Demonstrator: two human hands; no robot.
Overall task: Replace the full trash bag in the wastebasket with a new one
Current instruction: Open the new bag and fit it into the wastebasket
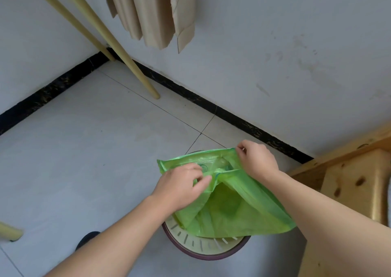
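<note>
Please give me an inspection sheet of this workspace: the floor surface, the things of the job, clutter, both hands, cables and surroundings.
Surface: pale tiled floor, with dark grout lines and a few faint marks.
Job's things: green trash bag held spread above the wastebasket; its mouth is being pulled open, not yet fitted over the rim. No full bag in view.
Clutter: a dark object on the floor by the left forearm, too hidden to identify.
Grippers: left hand pinches the near edge of the bag; right hand pinches the far edge.
Cables: nothing seen.
Surroundings: scuffed white wall, black baseboard, beige curtain, yellow poles, wooden furniture on the right.
</note>
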